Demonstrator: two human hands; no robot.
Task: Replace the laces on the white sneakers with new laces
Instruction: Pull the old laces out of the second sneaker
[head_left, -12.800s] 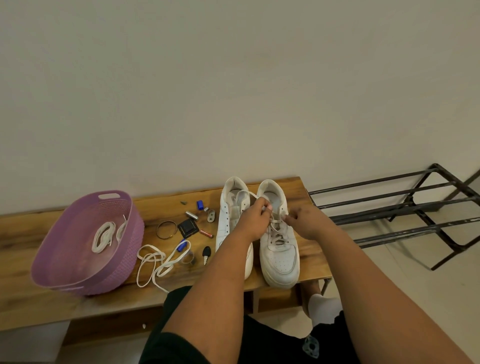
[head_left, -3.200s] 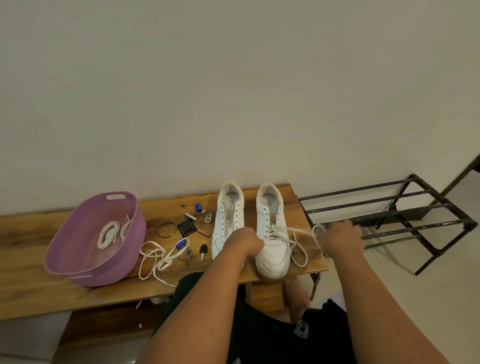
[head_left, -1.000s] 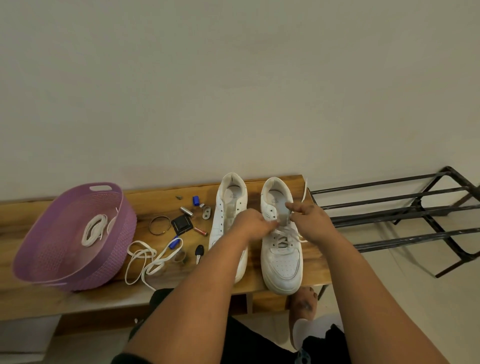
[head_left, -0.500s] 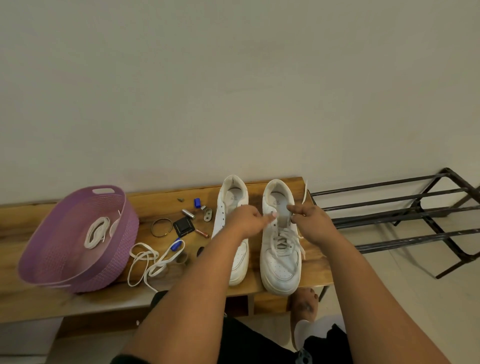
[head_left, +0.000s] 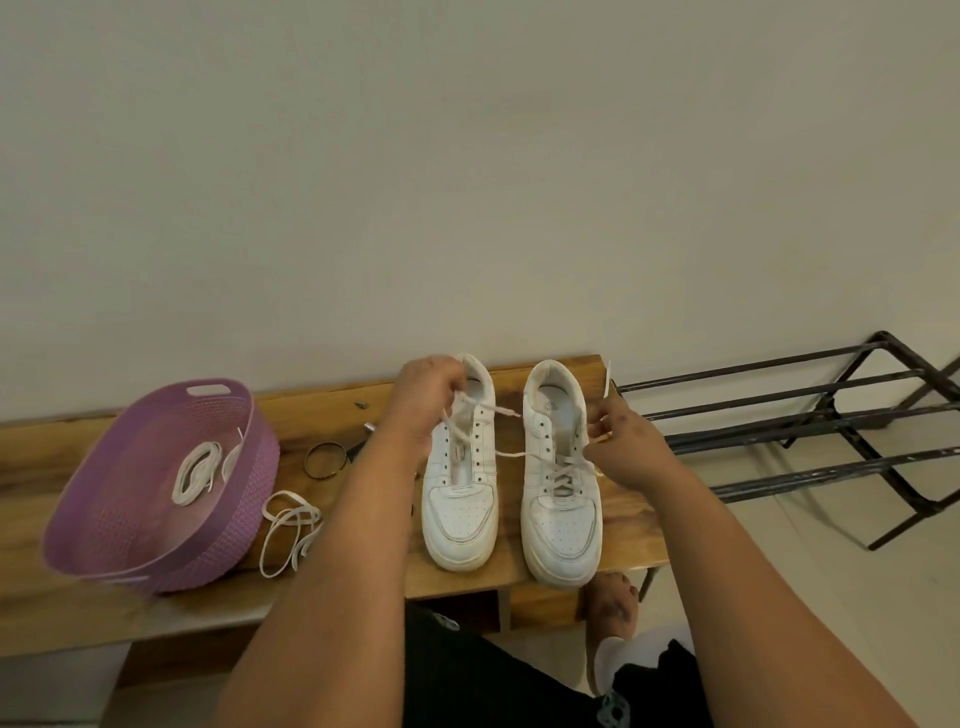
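Note:
Two white sneakers stand side by side on a wooden bench (head_left: 631, 540), toes toward me. The left sneaker (head_left: 460, 467) has bare eyelets. The right sneaker (head_left: 561, 478) carries a white lace (head_left: 558, 470) crossed through its lower eyelets. My left hand (head_left: 423, 395) pinches one end of that lace, lifted over the left sneaker's heel. My right hand (head_left: 621, 441) pinches the other end at the right sneaker's outer side, the tip sticking up. Another loose lace (head_left: 288, 525) lies on the bench left of my arm.
A purple basket (head_left: 228, 525) at the left holds a coiled white lace (head_left: 195, 470). A ring (head_left: 324, 460) and small items lie behind my left forearm. A black metal rack (head_left: 810, 436) stands to the right of the bench. A wall rises behind.
My left hand has moved left and back from the right sneaker's tongue, drawing one lace end out over the left sneaker. My right hand has shifted slightly right with the other end.

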